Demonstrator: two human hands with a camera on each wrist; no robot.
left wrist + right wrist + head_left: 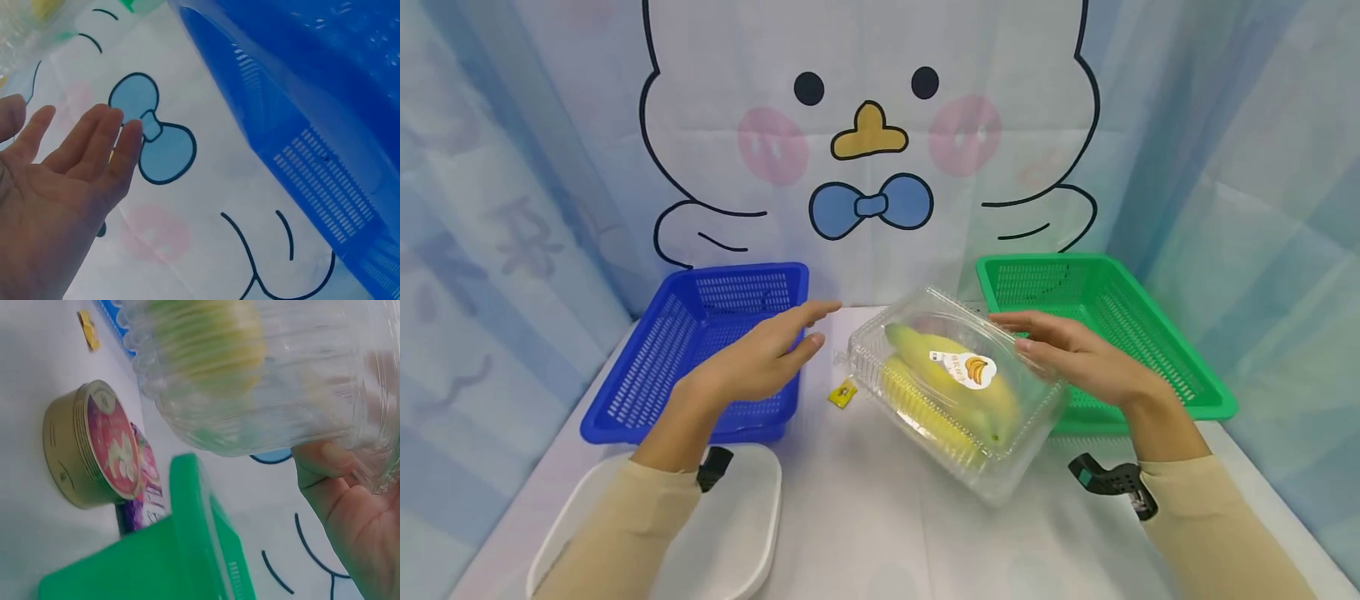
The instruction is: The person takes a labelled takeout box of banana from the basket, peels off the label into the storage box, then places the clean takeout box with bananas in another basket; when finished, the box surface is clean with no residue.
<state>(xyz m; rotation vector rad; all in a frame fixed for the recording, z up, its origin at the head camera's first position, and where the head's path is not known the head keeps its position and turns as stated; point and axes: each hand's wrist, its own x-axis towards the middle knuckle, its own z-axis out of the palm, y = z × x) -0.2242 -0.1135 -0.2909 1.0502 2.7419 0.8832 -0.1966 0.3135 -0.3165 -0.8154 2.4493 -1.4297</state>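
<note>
A clear plastic clamshell box (pixel 865 354) of yellow-green bananas (pixel 917 400) hangs tilted over the white table. On its lid is a white label (pixel 973 370) with a picture of bananas. My right hand (pixel 1082 354) grips the box by its right edge; in the right wrist view the thumb (pixel 325 457) presses against the clear plastic. To the left of the box, my left hand (pixel 756 354) is raised apart from it with the fingers extended, holding nothing. It overlaps the right side of the blue basket (pixel 613 437) in the head view.
The green basket (pixel 1217 404) stands behind my right hand. A white tub (pixel 771 508) lies below my left forearm. On the table are a small yellow packet (pixel 842 393), a round tin (pixel 65 450) and a purple packet (pixel 149 481). Patterned curtains (pixel 1262 233) surround the table.
</note>
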